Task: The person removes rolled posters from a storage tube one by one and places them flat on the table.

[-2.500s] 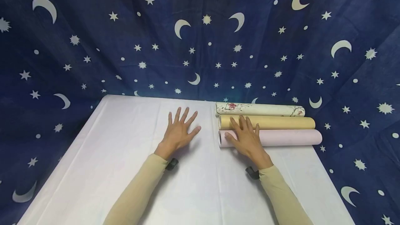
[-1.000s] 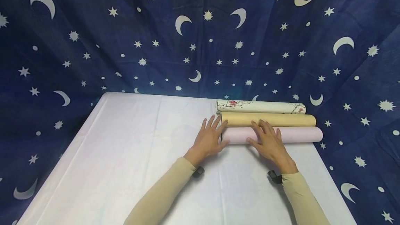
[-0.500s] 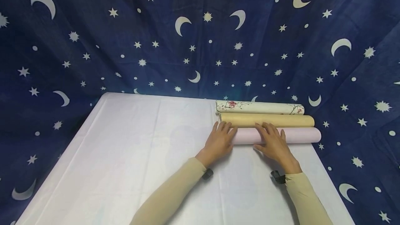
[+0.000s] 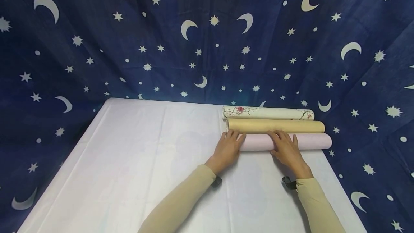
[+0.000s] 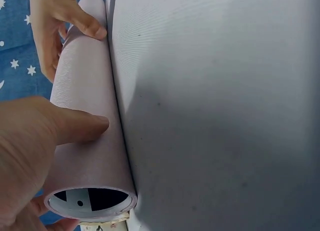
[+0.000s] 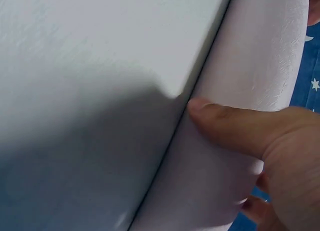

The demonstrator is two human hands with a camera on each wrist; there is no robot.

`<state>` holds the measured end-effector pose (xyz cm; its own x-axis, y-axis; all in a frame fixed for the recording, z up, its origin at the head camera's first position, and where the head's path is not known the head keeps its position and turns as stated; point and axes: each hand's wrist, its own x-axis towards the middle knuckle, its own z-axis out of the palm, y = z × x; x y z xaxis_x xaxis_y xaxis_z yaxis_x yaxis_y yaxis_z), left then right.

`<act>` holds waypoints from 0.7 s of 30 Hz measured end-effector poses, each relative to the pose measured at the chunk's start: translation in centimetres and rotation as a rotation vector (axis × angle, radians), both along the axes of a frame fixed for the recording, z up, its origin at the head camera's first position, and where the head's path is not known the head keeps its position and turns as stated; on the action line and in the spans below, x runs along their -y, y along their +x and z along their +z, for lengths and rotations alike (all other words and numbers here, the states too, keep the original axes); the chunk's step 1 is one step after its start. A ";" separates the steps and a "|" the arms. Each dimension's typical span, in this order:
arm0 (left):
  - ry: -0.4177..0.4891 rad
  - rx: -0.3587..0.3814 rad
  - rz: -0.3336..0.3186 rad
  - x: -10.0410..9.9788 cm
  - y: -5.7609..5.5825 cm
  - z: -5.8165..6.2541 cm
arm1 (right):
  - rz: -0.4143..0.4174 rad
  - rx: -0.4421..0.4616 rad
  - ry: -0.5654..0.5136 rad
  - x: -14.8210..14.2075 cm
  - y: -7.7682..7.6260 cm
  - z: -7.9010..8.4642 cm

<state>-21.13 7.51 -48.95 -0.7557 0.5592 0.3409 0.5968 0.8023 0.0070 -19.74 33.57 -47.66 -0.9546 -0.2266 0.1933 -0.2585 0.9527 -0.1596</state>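
Nearest of three wallpaper rolls is a pink one (image 4: 313,141), lying crosswise on the white table at the right. My left hand (image 4: 227,149) grips its left end, thumb on the near side and fingers over the top. In the left wrist view the left hand (image 5: 25,146) holds the pink roll (image 5: 82,163) close to its hollow, open end. My right hand (image 4: 288,150) grips the same roll right of its middle. The right wrist view has the right hand's thumb (image 6: 235,128) pressed on the roll; its other fingers are mostly hidden behind it.
Just behind lies a yellow wallpaper roll (image 4: 291,126), then a cream roll with red blossoms (image 4: 275,113) along the back edge. White cloth covers the table (image 4: 129,164). A dark blue curtain (image 4: 174,56) with moons and stars hangs behind and at the sides.
My left hand has moved right from the bare cloth onto the pink roll's left end. The right hand has slid right along the rolls, and both hands now grip the pink roll, which has barely shifted.
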 end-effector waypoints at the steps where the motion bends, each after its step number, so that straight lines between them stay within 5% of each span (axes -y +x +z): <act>1: -0.001 -0.001 -0.003 0.1 0.0 0.0 | 0.010 -0.016 0.008 -0.1 0.0 0.0; 13: 0.013 -0.038 -0.046 3.0 0.9 0.6 | 0.109 -0.117 0.058 1.2 0.9 -0.2; 21: 0.007 0.018 -0.056 6.2 1.9 1.3 | 0.153 -0.120 0.071 3.7 1.5 0.3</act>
<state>-19.22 1.35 -47.70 -0.7295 0.5982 0.3316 0.6403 0.7678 0.0237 -18.20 29.90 -47.37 -0.8790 -0.3843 0.2824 -0.4142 0.9086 -0.0529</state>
